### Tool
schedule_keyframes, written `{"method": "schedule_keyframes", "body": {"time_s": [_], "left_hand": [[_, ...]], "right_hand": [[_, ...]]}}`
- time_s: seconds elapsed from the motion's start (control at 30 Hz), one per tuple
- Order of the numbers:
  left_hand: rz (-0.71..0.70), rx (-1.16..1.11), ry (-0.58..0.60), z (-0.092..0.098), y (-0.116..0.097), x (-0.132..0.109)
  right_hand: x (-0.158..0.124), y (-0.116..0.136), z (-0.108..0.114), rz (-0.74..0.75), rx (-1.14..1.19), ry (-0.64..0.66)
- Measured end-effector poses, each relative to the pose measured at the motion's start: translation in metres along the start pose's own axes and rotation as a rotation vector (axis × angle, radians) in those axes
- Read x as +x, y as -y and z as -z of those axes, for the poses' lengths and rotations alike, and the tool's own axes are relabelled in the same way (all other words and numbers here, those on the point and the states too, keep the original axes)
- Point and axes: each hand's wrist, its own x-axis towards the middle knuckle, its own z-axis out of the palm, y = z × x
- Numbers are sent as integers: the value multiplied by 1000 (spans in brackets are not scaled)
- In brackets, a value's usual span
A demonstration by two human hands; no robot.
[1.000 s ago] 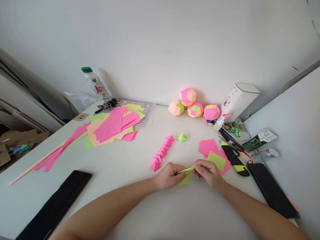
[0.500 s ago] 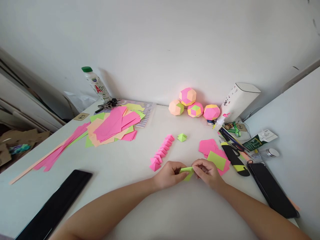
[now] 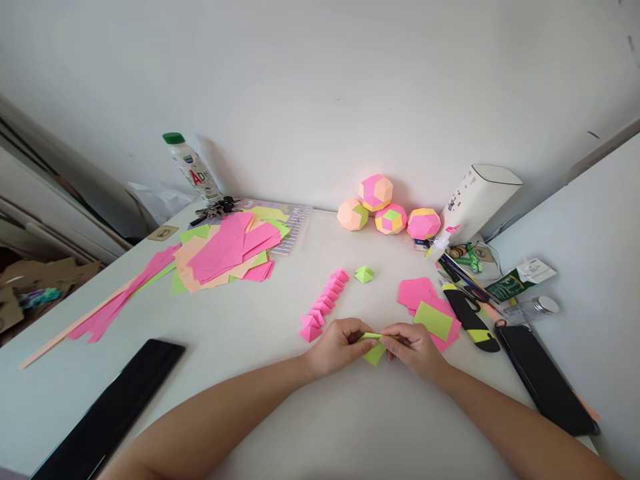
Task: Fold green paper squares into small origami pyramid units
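Observation:
A green piece of paper point(image 3: 373, 354), partly folded, is pinched between my two hands above the table front. My left hand point(image 3: 342, 345) grips its left side with thumb and fingers. On the other side, my right hand point(image 3: 411, 345) pinches the upper right edge; the fingers hide part of the fold. Just beyond my left hand runs a slanting row of pink folded paper pieces point(image 3: 324, 305). One green folded piece point(image 3: 365, 275) sits apart at the row's far end. Beside my right hand, a green square sheet point(image 3: 433, 321) lies over pink sheets point(image 3: 417, 292).
Several paper balls point(image 3: 390, 219) stand against the wall. A paper pile point(image 3: 220, 253) and a bottle point(image 3: 195, 170) are at back left, a black slab point(image 3: 115, 407) at front left. Scissors point(image 3: 470, 317), a black phone-like object point(image 3: 545, 380) and a white container point(image 3: 480, 200) line the right.
My right hand has shifted slightly left, its fingers now closer to my left hand along the paper's top edge. More of the green paper's lower corner shows beneath the fingers.

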Motion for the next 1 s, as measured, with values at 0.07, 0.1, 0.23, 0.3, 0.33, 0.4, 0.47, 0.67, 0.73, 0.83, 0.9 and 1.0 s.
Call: {"method": "schedule_keyframes", "body": {"time_s": [0.07, 0.1, 0.23, 0.3, 0.33, 0.4, 0.47, 0.67, 0.73, 0.83, 0.9, 1.0], "left_hand": [[-23, -3, -20, 0, 0, 0], [-34, -6, -24, -1, 0, 0], [-56, -19, -22, 0, 1, 1], [-61, -12, -23, 0, 1, 1], [-64, -8, -23, 0, 1, 1], [-68, -4, -23, 0, 1, 1], [-72, -4, -19, 0, 1, 1], [-71, -16, -12, 0, 0, 1], [-69, -36, -2, 1, -2, 0], [-63, -56, 11, 2, -5, -1], [-55, -57, 26, 3, -7, -2], [-42, -70, 45, 4, -7, -3]], "right_hand": [[0, 1, 0, -9, 4, 2], [0, 1, 1, -12, 5, 5], [1, 2, 1, -19, 6, 9], [1, 2, 1, -19, 8, 11], [0, 2, 1, -19, 10, 13], [0, 2, 1, -22, 11, 17], [0, 2, 1, -26, 5, 18], [1, 2, 1, -40, -3, 25], [1, 3, 1, -39, -5, 29], [1, 3, 2, -41, 4, 36], [0, 3, 2, -49, 17, 45], [1, 3, 2, -65, 33, 61]]}}
